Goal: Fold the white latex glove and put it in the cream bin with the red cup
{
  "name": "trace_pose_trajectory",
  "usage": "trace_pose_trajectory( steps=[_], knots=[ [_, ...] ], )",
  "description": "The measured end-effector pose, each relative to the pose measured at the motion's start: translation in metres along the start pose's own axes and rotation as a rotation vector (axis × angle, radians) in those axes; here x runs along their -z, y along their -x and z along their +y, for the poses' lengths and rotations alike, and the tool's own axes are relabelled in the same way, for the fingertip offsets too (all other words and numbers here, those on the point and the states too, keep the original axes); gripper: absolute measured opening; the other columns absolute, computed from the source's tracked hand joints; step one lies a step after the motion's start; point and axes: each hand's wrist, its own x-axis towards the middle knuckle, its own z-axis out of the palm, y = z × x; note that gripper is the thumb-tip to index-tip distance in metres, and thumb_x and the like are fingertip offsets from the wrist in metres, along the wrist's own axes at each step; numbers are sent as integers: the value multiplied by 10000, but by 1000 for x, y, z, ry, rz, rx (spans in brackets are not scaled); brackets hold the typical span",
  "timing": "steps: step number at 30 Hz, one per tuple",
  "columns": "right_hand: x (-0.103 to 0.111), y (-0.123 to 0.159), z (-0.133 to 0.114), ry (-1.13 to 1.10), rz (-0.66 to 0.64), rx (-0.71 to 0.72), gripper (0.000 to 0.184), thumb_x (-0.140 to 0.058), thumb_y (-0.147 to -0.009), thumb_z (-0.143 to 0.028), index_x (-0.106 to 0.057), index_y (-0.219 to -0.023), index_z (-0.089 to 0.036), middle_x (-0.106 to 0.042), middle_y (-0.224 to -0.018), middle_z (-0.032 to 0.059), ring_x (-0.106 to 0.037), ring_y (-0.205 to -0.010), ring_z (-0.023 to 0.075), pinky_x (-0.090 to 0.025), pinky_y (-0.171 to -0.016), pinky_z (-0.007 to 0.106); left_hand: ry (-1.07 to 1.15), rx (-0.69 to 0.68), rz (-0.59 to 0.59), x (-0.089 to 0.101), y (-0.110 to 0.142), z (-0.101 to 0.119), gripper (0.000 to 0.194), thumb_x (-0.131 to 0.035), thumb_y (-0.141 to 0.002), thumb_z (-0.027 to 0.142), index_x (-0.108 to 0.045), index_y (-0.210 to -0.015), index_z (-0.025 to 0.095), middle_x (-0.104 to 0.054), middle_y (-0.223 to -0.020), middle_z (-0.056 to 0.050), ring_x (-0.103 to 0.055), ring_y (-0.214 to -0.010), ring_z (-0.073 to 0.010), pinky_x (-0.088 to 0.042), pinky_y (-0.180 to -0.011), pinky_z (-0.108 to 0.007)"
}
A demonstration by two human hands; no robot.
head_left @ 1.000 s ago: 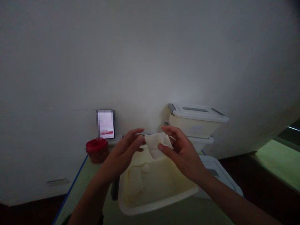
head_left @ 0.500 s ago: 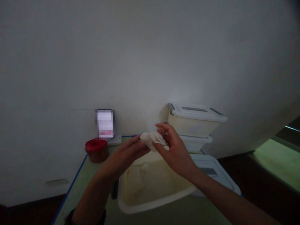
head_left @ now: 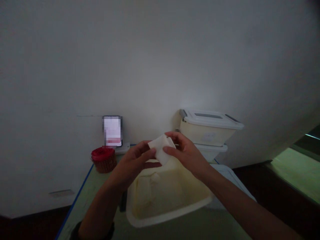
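Observation:
Both hands hold a small white folded cloth [head_left: 160, 148] in the air above an open white plastic tub [head_left: 165, 215]. My left hand [head_left: 135, 163] pinches the cloth's left side with thumb and fingers. My right hand [head_left: 186, 151] grips its right side, fingers curled round it. Inside the tub lie pale folded pieces, dimly lit. The tub rests on a light green table [head_left: 87, 190] with a blue edge.
Two lidded white storage boxes [head_left: 208, 128] are stacked against the wall at the right. A loose lid [head_left: 230, 181] lies by the tub. A red-topped woven basket [head_left: 103, 160] and a propped phone [head_left: 112, 131] stand at the table's far left. The room is dim.
The loose, crumpled cloth has been drawn together into a compact folded shape. My two hands have come closer to each other and risen slightly over the tub.

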Motion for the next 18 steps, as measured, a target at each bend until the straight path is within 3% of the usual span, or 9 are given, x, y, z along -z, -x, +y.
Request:
trace_pose_trajectory(
  steps=[6, 11, 18],
  knots=[
    [4, 0, -2, -498, -362, -258, 303, -616, -650, -136, -560, -946, -172, -583, -940, 36, -544, -812, 126, -417, -747, 263, -2, 50, -33, 0, 2, 0, 169, -585, -778, 258, -608, -918, 166, -603, -840, -27, -580, -778, -154, -509, -661, -282],
    [9, 0, 3, -586, -367, -295, 321, -630, -634, -96, -580, -944, -167, -565, -959, 33, -541, -806, 122, -433, -707, 251, -41, 50, -23, 2, 3, 0, 156, -602, -755, 247, -610, -886, 162, -586, -808, -17, -577, -737, -147, -504, -631, -276],
    [11, 2, 6, -589, -475, -380, 243, -595, -747, -232, -562, -984, -191, -586, -973, 40, -563, -804, 130, -473, -740, 307, -99, 75, 9, 3, 4, 3, 160, -597, -742, 274, -600, -856, 163, -574, -765, -7, -564, -731, -152, -489, -654, -306]
  ],
)
